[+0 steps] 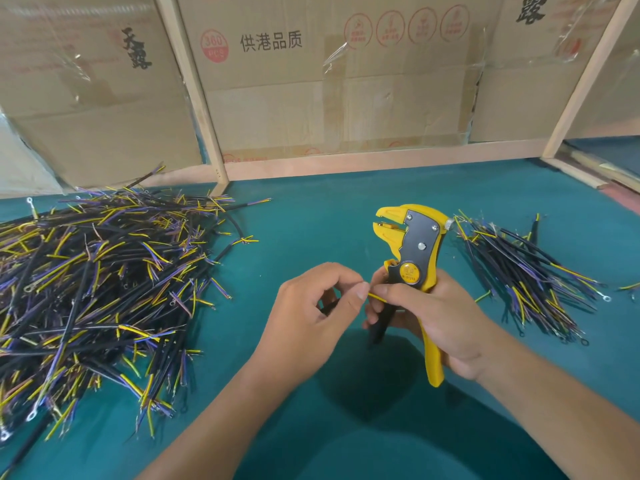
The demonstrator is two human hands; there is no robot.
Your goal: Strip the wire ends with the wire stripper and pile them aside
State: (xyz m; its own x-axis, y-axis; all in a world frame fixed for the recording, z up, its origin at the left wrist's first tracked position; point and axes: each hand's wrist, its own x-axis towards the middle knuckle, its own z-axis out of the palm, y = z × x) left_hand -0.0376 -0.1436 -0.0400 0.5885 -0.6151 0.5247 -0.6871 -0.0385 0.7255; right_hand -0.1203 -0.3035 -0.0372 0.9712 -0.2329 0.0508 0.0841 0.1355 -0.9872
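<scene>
Holding tight, our right hand wraps round the yellow wire stripper, which stands up over the green desk, and its fingertips also pinch a thin yellow wire. Our left hand pinches the same wire. A big wire pile lies to our left, a small wire pile to our right. We think we are readying one end; next it must go into the stripper's open mouth. Cardboard boxes behind read "360 PCS" and "供港品质".
</scene>
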